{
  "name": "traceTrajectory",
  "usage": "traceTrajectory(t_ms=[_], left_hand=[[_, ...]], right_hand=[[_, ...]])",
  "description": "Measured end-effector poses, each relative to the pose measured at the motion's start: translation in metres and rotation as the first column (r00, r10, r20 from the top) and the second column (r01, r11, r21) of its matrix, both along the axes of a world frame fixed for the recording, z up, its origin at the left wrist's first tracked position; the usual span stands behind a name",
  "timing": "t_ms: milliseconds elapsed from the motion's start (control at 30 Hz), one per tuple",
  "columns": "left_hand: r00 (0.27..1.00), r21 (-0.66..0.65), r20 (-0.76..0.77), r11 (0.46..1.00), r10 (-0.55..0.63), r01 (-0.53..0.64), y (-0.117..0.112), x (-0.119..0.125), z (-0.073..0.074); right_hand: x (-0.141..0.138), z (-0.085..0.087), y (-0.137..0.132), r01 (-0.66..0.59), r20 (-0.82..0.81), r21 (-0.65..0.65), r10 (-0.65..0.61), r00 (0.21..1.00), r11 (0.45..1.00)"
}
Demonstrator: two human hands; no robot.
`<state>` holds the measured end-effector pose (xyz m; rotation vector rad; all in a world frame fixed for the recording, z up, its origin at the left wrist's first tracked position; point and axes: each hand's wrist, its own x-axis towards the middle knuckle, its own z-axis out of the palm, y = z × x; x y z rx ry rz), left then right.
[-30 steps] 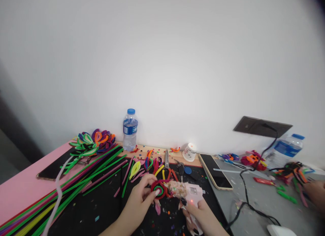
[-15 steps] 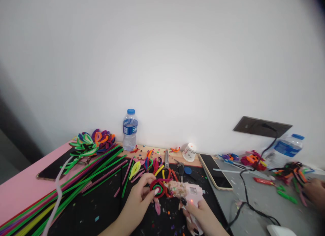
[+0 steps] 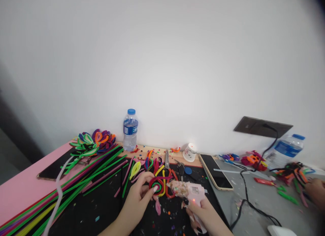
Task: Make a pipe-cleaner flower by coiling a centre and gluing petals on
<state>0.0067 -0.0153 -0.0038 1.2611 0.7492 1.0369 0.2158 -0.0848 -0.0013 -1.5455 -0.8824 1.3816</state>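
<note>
- Over the middle of the black tabletop point(image 3: 106, 204), the person's left hand point(image 3: 139, 195) pinches a pipe-cleaner coil point(image 3: 157, 184), ringed in red, green and darker color, between thumb and fingers.
- To its right, the right hand point(image 3: 200, 212) is wrapped round the handle of a pink glue gun point(image 3: 190, 192), a small red light glowing on its side; I can't tell whether a finger presses the trigger.
- The gun's crusted nozzle end points at the coil and stops near it; from where I stand I see no clear contact.
- Just behind the hands lie bent pipe-cleaner pieces, among them a yellow loop point(image 3: 135, 170), then scissors point(image 3: 167, 161), a bunch of keys point(image 3: 181, 169) and a blue disc point(image 3: 188, 170).
- Against the wall stand a water bottle point(image 3: 130, 132) and, upside down, a paper cup point(image 3: 190, 153).
- Over on the left, long pipe cleaners point(image 3: 76, 181) fan out beside a bright pipe-cleaner flower point(image 3: 87, 144).
- To the right lies a pale-cased phone point(image 3: 215, 173); farther along, a co-worker's hand point(image 3: 315, 192) is beside another multicolored bundle point(image 3: 289, 173).
</note>
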Motion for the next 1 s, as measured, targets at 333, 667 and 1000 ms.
traceTrajectory(t_ms=[333,667,1000], left_hand=[[0.999,0.013,0.017,0.999,0.035,-0.035,0.001,0.000,-0.005],[0.999,0.011,0.010,0.999,0.052,-0.052,0.002,0.000,-0.004],[0.999,0.002,0.029,1.000,0.031,-0.031,0.001,0.000,-0.002]], right_hand=[[0.056,0.028,0.009,0.055,0.616,0.430,-0.338,0.711,0.901],[0.145,0.017,0.006,0.162,0.945,0.316,-0.324,0.030,0.935],[0.193,0.004,-0.010,0.438,0.987,0.151,-0.114,-0.109,0.886]])
